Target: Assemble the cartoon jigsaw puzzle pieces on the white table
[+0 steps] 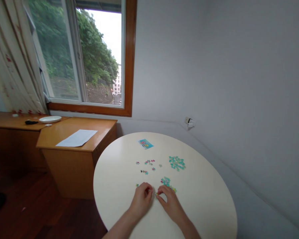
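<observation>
Both my hands are close together over the near part of a round white table (119, 199). My right hand (171, 203) pinches a small yellowish jigsaw puzzle piece (156, 194) between thumb and forefinger. Just left of it, my left hand (142, 199) has its thumb and fingertips drawn together; what they hold, if anything, is too small to make out. Beyond the right hand lies a teal group of puzzle pieces (165, 181), partly covered by the fingers. One loose piece (137, 185) shows past the left hand.
Farther back lie a pile of green puzzle pieces (176, 163), scattered pink and green pieces (149, 162) and a blue picture card (146, 143). A wooden desk (72, 172) with a paper sheet (77, 138) and white plate (50, 119) stands left. Walls border the table behind and right.
</observation>
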{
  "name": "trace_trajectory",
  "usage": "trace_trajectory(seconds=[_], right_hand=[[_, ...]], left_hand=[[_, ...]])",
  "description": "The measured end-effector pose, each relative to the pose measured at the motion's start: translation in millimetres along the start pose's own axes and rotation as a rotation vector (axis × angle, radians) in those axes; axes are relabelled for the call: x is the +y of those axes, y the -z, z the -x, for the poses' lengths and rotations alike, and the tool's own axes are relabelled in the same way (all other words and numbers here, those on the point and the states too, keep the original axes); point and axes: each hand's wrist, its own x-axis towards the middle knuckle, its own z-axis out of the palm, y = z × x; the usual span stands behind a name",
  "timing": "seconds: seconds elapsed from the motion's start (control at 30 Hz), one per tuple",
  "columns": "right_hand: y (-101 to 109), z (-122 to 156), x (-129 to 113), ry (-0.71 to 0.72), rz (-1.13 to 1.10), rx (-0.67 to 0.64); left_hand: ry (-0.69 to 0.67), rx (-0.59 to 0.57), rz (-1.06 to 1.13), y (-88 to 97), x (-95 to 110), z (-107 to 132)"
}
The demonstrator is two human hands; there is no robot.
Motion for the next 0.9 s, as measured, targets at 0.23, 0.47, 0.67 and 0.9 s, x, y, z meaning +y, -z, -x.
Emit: trace_trajectory(seconds=[0.23,0.47,0.67,0.9], right_hand=[[-1.8,-0.2,2.8,-0.039,-0.026,0.051],[0.1,-0.2,0.1,-0.079,-0.020,0.040],[2.2,-0.2,-1.4,-0.101,-0.037,0.115],[1.9,-1.2,-0.4,-0.151,-0.140,0.182]], left_hand=[[0.007,0.027,-0.016,3.0,1.3,-0.4],[-0.009,0.041,0.035,5.9,1.3,-0.1],[0.015,0.054,0.048,7.7,4.2,-1.3],[0.034,0.048,0.071,6.2,-0.8,-1.3]])
